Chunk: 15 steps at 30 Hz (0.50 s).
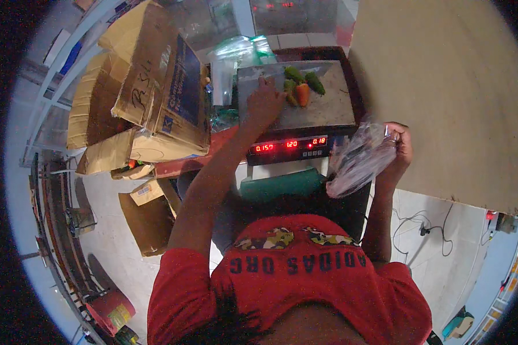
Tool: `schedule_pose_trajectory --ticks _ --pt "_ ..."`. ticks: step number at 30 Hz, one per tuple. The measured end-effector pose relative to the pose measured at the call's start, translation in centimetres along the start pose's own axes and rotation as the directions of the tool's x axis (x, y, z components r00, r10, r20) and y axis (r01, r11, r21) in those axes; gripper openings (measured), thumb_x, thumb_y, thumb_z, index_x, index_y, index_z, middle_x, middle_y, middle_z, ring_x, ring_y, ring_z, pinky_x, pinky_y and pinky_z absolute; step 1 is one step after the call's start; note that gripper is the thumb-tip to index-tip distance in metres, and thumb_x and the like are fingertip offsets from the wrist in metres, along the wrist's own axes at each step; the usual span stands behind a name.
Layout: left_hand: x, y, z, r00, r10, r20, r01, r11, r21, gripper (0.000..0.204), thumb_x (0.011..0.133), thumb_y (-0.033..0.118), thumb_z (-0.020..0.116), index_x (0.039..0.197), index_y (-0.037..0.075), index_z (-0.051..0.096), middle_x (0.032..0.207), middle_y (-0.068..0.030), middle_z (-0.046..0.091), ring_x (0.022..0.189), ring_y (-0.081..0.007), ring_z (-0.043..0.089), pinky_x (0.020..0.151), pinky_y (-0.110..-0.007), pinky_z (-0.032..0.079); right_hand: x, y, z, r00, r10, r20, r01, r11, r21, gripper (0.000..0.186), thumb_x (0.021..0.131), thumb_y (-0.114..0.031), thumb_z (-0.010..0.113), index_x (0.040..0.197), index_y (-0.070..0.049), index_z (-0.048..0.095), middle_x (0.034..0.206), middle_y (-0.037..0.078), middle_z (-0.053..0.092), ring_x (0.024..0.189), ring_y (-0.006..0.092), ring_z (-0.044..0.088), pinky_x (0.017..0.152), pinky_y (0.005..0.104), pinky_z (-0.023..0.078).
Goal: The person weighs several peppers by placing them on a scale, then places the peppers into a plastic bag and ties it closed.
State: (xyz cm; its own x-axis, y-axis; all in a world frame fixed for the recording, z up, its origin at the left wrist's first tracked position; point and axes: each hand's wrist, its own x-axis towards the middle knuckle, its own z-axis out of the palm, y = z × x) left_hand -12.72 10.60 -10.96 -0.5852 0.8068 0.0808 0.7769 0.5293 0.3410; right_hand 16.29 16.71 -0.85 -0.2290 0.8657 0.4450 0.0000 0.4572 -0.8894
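Observation:
Several small peppers, green ones (pixel 294 73) and an orange one (pixel 303 95), lie together on the metal plate of a digital scale (pixel 334 114). My left hand (pixel 265 103) is over the left part of the plate, just beside the peppers. Its fingers look apart, and nothing shows in them. To the right of the scale, my right hand (pixel 401 150) is closed on the upper part of a clear plastic bag (pixel 362 161). The bag hangs crumpled in front of the scale's right corner; whether anything is inside I cannot tell. Red digits glow on the scale's display (pixel 288 145).
An open cardboard box (pixel 147 109) stands left of the scale, with a smaller carton (pixel 149 215) below it. Clear plastic bags (pixel 242 52) lie behind the scale. A large brown board (pixel 449 98) fills the right side. Cables (pixel 426 230) run over the tiled floor.

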Motion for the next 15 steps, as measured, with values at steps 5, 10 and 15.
schedule_pose_trajectory --ticks 5,10,15 --pt "-0.5 -1.0 0.3 0.993 0.080 -0.087 -0.088 0.992 -0.091 0.052 0.086 0.042 0.056 0.118 0.001 0.048 0.118 -0.0229 0.048 0.087 -0.0388 0.064 0.071 -0.047 0.054 0.1 -0.6 -0.1 1.000 -0.014 -0.011 0.014 1.000 0.014 0.008 0.090 -0.005 0.051 0.092 -0.002 0.058 0.080 -0.003 0.053 0.069 0.0040 0.047 0.060 0.0189 0.037" --pt "-0.8 -2.4 -0.5 0.996 0.086 0.015 -0.082 0.981 -0.176 0.056 0.088 0.044 0.053 0.125 0.002 0.046 0.123 -0.0265 0.051 0.112 -0.0420 0.052 0.093 -0.050 0.043 0.2 -0.3 -0.7 0.999 -0.045 -0.016 0.045 0.999 0.023 0.010 0.086 -0.002 0.052 0.095 -0.002 0.058 0.079 -0.004 0.051 0.068 0.0038 0.046 0.059 0.0187 0.038" --pt "-1.3 -4.2 -0.3 0.998 0.037 -0.043 -0.046 0.970 -0.241 0.039 0.086 0.039 0.058 0.108 0.006 0.058 0.109 -0.0175 0.055 0.094 -0.0353 0.062 0.078 -0.047 0.050 0.3 -0.2 -0.7 0.998 -0.059 -0.021 0.060 0.997 0.050 0.011 0.086 -0.004 0.050 0.095 -0.003 0.058 0.079 -0.005 0.049 0.067 0.0033 0.044 0.057 0.0181 0.036"
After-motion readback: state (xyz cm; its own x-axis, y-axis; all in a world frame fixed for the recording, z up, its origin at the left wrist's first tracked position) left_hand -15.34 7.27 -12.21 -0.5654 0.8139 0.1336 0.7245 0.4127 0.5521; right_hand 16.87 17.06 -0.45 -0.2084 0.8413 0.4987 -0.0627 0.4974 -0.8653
